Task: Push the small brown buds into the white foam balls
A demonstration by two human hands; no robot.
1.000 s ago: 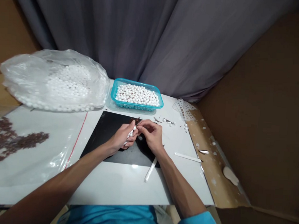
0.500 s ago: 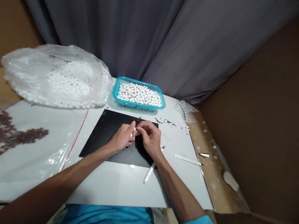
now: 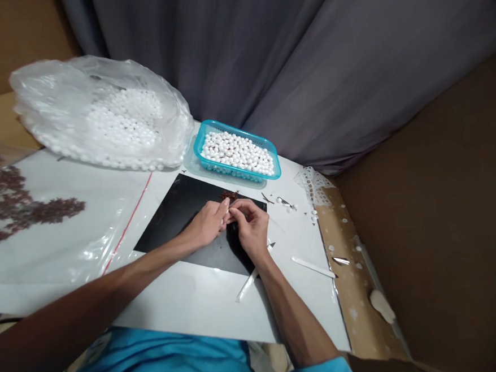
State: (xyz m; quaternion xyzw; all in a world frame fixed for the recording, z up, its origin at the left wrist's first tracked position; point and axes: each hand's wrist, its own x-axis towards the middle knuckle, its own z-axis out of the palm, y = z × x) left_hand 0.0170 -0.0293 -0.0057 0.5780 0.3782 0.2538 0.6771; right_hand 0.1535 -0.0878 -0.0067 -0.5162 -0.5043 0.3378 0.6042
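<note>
Over the black mat [image 3: 167, 220], my two hands meet at the fingertips. My left hand [image 3: 206, 225] is closed, thumb on top, around a small white ball that shows only in part between the fingers. Against it, my right hand [image 3: 251, 227] has thumb and forefinger pinched together; whatever is between them is too small to make out. Just beyond the fingertips lies a little pile of dark brown, star-like bits [image 3: 229, 195] on the mat. A craft knife with a white handle [image 3: 247, 288] rests partly under my right wrist.
Behind the mat stands a blue basket [image 3: 238, 172] of small white balls. To its left bulges a clear bag [image 3: 120, 123] of more balls. Flat at left lies a plastic bag with brown bits [image 3: 55, 212]. Another white-handled tool [image 3: 313, 267] and scraps of white netting [image 3: 316, 186] are at right.
The view has shifted slightly. Both hands stay together over the mat, with small finger movements. Less white shows in my left hand than before.
</note>
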